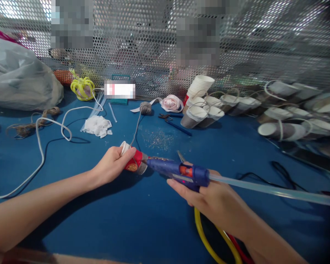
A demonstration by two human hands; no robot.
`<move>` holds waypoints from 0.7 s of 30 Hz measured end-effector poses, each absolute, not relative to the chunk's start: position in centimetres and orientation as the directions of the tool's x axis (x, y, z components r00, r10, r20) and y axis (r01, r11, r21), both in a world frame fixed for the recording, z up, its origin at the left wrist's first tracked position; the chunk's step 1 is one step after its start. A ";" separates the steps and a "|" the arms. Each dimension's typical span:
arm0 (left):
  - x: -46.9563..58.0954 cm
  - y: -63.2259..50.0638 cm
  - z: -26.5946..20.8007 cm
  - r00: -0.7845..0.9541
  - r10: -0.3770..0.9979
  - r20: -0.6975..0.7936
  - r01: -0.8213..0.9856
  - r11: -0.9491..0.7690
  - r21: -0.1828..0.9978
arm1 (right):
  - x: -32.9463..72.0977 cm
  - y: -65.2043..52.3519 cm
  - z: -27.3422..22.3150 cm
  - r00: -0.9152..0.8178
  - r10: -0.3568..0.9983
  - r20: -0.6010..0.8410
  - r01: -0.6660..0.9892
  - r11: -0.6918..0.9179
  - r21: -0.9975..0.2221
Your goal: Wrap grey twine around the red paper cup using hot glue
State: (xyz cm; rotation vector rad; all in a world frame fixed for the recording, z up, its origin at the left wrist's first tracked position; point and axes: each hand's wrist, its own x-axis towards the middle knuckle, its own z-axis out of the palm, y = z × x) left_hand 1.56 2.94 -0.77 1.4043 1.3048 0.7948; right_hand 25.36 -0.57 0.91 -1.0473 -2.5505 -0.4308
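My left hand [112, 163] grips a red paper cup [138, 157] by its white-rimmed end, tilted on its side. Grey yarn covers the cup's far end, and a strand leads from the cup up to a small ball of grey yarn [145, 107]. In my right hand [209, 194] is a blue glue gun [167, 170], its nozzle at the yarn-covered end of the cup. A long clear glue stick [264, 187] juts from the gun's back. Scissors with yellow and red handles [199, 227] hang from the same hand, their blade tip showing above the gun.
Yarn-covered cups with handles [194, 117] and a white cup stack [200, 86] stand at back right. Pliers [178, 126], pink ribbon [172, 103] and white scraps [97, 126] lie behind the hands. A white cable [40, 146] curls at left. Perforated metal mesh [154, 44] borders the blue table.
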 end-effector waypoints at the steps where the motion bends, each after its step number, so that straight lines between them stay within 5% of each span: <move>1: 1.5 2.9 -0.8 0.199 0.969 -0.145 0.299 0.081 0.951 | 25.4 -0.5 0.9 -0.685 0.585 0.434 0.700 0.692 0.173; 5: 1.5 3.0 -1.1 0.184 0.977 -0.109 0.308 0.048 0.950 | 25.1 -0.5 1.4 -0.678 0.561 0.474 0.697 0.697 0.172; 13: 1.5 3.1 -1.0 0.209 0.968 -0.140 0.251 0.086 0.964 | 23.5 -0.7 3.2 -0.517 0.732 0.444 0.758 0.632 -0.160; 21: 1.5 3.2 -1.4 0.195 0.969 -0.150 0.223 0.105 0.969 | 23.3 -0.9 3.9 -0.528 0.834 0.163 0.726 0.542 -0.423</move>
